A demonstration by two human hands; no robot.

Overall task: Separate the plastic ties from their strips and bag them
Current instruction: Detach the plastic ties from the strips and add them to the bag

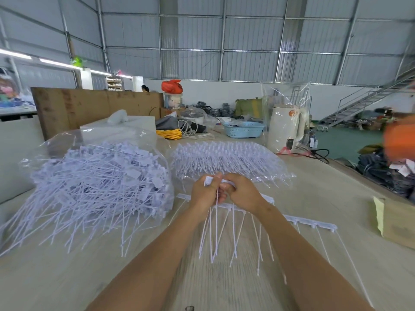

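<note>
My left hand (205, 191) grips a small bunch of loose white ties (210, 232), their tags sticking up above my fingers and their tails hanging down. My right hand (241, 191) pinches a tag at the top of a white tie strip (314, 223), which lies across the table under both hands with several ties still on it. A clear bag heaped with separated ties (98, 176) sits to the left. Behind my hands a second clear bag holds stacked tie strips (226, 158).
A light wooden table (78, 277) carries everything. A cardboard box (399, 223) sits at the right edge. At the back are a blue basket (244, 130), a white appliance (284, 131), yellow cable (169, 133) and a brown board (94, 106). Someone in orange (398, 140) is at the far right.
</note>
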